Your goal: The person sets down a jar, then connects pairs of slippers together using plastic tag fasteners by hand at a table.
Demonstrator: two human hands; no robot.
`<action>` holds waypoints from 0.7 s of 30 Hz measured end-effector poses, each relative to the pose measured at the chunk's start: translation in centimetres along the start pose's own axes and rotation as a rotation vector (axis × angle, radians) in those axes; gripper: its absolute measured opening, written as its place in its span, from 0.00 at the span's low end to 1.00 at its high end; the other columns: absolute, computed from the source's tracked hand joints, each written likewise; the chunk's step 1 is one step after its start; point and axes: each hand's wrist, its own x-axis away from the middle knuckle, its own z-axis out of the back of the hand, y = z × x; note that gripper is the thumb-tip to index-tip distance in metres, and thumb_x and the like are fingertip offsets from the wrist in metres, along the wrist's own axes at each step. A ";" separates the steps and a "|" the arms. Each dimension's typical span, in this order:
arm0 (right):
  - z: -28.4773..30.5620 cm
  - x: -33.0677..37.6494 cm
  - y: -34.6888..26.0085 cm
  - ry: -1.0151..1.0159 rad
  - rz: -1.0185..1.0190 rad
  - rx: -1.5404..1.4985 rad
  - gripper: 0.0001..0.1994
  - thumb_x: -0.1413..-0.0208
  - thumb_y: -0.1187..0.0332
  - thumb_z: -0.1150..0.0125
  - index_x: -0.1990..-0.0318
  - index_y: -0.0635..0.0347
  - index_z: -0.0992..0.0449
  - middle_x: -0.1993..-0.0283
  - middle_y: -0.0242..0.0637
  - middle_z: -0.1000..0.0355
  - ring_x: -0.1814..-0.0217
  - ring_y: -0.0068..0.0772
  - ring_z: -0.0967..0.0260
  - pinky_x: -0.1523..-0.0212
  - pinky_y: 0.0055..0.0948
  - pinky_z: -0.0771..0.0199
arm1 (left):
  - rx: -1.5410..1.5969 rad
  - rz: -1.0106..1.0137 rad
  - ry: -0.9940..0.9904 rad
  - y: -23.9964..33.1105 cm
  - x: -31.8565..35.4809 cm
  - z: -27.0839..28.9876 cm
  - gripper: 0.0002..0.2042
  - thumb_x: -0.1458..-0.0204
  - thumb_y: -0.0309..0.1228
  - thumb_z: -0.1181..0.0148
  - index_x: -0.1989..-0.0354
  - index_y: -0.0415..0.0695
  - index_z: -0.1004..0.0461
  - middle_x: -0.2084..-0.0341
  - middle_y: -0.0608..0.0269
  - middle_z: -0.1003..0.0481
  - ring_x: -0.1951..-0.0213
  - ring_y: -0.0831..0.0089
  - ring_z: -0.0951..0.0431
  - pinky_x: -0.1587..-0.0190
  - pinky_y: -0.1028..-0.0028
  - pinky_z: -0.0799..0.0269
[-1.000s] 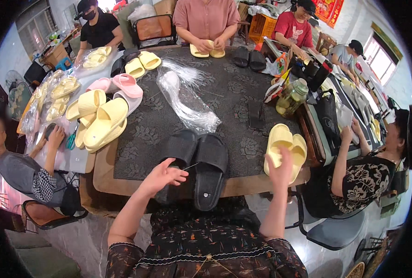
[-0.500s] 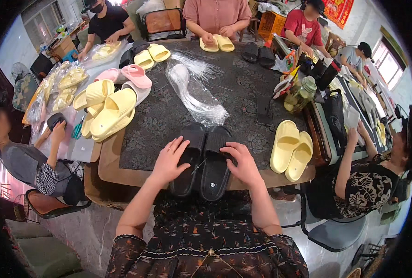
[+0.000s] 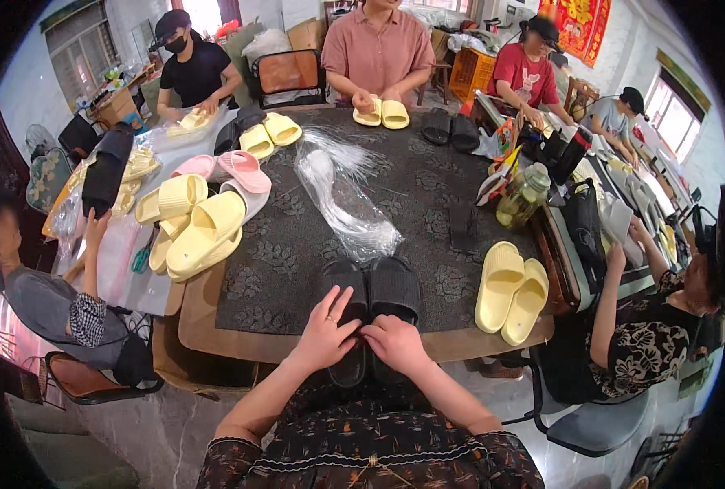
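A pair of black slide slippers (image 3: pixel 393 285) lies side by side at the table's near edge, toes pointing away from me. My left hand (image 3: pixel 327 334) rests over the left slipper, two fingers stretched on its strap, while its thumb and another finger pinch together near the gap between the pair. At that gap my right hand (image 3: pixel 397 344) is closed, fingertips meeting those of the left. What the fingertips hold is hidden. Beyond the toes, a bundle of thin clear plastic strands (image 3: pixel 342 191) lies in a clear bag.
Yellow slippers (image 3: pixel 501 285) stand at right on the brown table (image 3: pixel 277 346). More yellow slippers (image 3: pixel 208 232) and pink ones (image 3: pixel 244 171) are piled left. A glass jar (image 3: pixel 525 196) stands back right. Several people work around the table; one at left holds a black slipper (image 3: pixel 108 167).
My hands have come together at the gap between the black slippers, where a thin clear strand showed before. My view has tilted up. The person at left has raised a black slipper.
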 end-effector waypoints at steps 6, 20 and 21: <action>1.6 -1.5 -0.3 0.264 -0.132 -0.259 0.05 0.52 0.69 0.36 0.68 0.54 0.25 0.66 0.31 0.30 0.63 0.35 0.30 0.65 0.32 0.29 | 0.179 0.080 0.201 0.5 -1.4 0.2 0.05 0.56 0.28 0.34 0.70 0.47 0.23 0.51 0.58 0.27 0.41 0.55 0.36 0.43 0.60 0.38; -1.6 -5.8 2.1 0.616 -0.210 -0.446 0.04 0.52 0.76 0.36 0.68 0.59 0.24 0.73 0.35 0.29 0.73 0.31 0.33 0.71 0.27 0.32 | 0.391 0.260 0.585 -1.0 -5.5 -4.4 0.05 0.55 0.22 0.37 0.69 0.43 0.23 0.83 0.65 0.28 0.77 0.68 0.31 0.70 0.70 0.34; -1.2 -5.8 2.0 0.584 -0.194 -0.422 0.05 0.53 0.77 0.36 0.68 0.59 0.24 0.73 0.35 0.29 0.72 0.31 0.33 0.71 0.27 0.33 | 0.389 0.275 0.601 -0.6 -5.6 -3.9 0.05 0.55 0.22 0.37 0.70 0.43 0.23 0.83 0.65 0.28 0.78 0.68 0.31 0.70 0.70 0.35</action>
